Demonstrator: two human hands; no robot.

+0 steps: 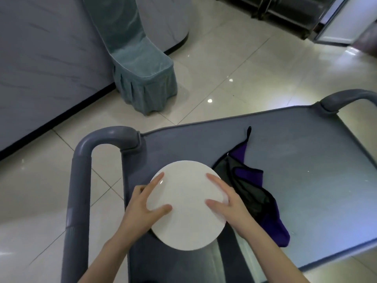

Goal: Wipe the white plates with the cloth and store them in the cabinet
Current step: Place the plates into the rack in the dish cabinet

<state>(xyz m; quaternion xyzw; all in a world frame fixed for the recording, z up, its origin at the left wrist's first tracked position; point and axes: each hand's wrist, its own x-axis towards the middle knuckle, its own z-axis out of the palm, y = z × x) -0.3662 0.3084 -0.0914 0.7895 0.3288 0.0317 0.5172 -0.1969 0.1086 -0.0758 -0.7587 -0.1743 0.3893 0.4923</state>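
Observation:
A round white plate (186, 207) is held over the near left part of a grey cart's top shelf (306, 160). My left hand (142, 203) grips its left edge, thumb and a finger on top, other fingers curled under the rim. My right hand (226, 201) grips the right edge the same way. A crumpled purple and grey cloth (255, 193) lies on the shelf just right of the plate, with neither hand touching it. Whether the plate rests on the shelf or is lifted I cannot tell.
The cart has a grey tube handle at its left end (81, 172) and another at the far right (346, 97). A chair in a teal cover (140, 66) stands on the tiled floor ahead. A dark wheeled rack (285, 15) and an open door (344, 23) are at the far right.

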